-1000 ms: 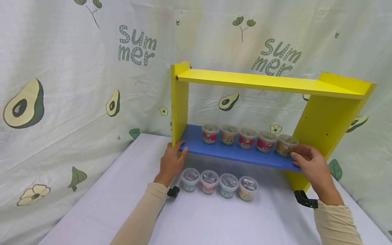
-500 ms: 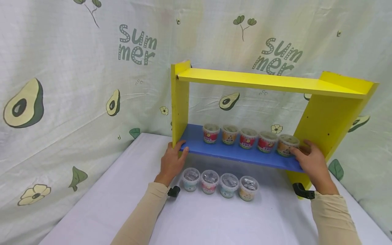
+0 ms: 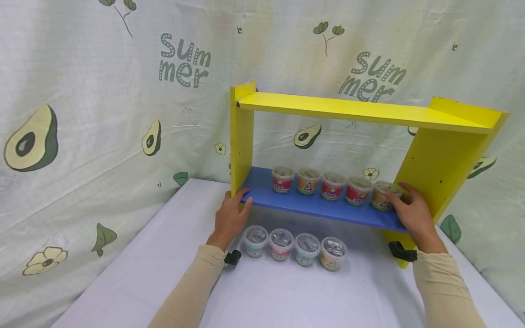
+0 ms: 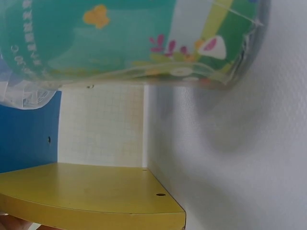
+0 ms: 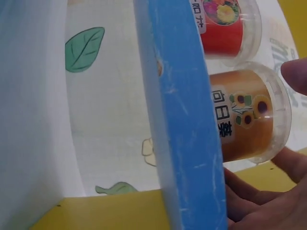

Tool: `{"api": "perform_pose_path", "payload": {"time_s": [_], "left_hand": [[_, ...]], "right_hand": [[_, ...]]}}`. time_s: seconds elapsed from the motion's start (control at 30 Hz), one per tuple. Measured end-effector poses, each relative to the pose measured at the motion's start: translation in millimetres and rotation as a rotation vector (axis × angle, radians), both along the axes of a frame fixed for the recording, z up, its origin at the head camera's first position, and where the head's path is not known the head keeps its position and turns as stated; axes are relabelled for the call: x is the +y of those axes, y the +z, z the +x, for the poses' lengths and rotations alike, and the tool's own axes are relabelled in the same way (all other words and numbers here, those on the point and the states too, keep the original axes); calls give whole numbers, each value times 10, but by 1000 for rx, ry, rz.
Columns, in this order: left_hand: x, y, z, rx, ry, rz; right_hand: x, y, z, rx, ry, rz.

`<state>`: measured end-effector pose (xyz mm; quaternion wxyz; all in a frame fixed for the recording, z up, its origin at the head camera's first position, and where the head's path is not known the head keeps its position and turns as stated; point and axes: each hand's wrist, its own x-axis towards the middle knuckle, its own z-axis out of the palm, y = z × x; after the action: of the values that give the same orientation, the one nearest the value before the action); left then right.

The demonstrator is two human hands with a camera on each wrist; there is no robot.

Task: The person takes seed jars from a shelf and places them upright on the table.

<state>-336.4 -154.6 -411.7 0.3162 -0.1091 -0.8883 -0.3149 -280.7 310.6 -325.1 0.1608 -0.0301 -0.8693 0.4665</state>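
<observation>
Head view: left hand (image 3: 229,219) rests with relaxed fingers against the left end of the blue shelf (image 3: 311,205). Right hand (image 3: 412,210) curls round the orange cup (image 3: 383,196), last of five in the shelf row. Four cups (image 3: 295,247) remain on the bench (image 3: 287,291); five appear placed.

Left wrist view: a green cup (image 4: 129,40) fills the top; grip unseen.

Right wrist view: fingers (image 5: 261,199) touch the orange cup (image 5: 247,117).
</observation>
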Motion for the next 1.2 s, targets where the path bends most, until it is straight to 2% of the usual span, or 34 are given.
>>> {"api": "perform_pose_path", "payload": {"time_s": [0.2,0.4,0.57,0.9,1.2], "left_hand": [[2,22,16,-7,-14,14],[-42,42,-31,10,-5,30],[-25,15,-13,-16,-21,31],[5,11,-3,-27,-12,24],[8,31,23,-35,-21,19]], "right_hand": [[28,-23,-4,-9,37,25],[-2,31,-54,-29,90,15],[15,-25,-12,-11,72,45],[-6,-56,50,7,42,25],[9,-79,70,17,-30,20]]}}
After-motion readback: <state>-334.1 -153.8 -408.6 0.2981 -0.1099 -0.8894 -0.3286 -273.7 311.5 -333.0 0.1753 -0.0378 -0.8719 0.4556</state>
